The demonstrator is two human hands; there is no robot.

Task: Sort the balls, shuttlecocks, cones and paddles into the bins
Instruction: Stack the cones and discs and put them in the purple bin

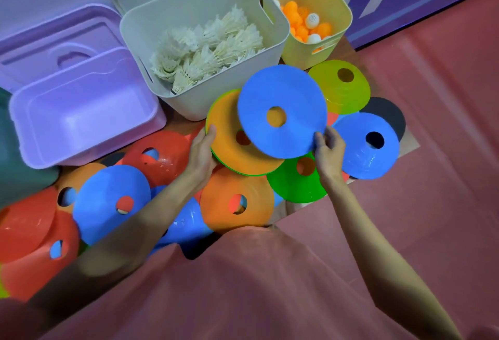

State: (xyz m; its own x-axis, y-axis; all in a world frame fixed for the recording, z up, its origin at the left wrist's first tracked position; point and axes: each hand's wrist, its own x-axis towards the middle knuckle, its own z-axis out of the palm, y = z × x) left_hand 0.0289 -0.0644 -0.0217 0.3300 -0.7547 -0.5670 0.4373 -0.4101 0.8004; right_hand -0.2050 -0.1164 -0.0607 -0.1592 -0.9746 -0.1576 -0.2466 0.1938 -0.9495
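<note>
Two cones are in hand: the right hand [330, 150] pinches a blue cone [282, 111] by its lower rim, fingers closed on the edge, tilted over the orange-topped stack [232, 134] that the left hand [201, 150] grips from the side. Held by so thin an edge, the blue one could slip or land off-centre and tip the stack. It is a flat, floppy-looking disc with a round centre hole. Loose cones crowd the floor below; the purple bin [89, 134] stands empty nearby, shuttlecocks [205, 48] fill the white bin [270, 50].
</note>
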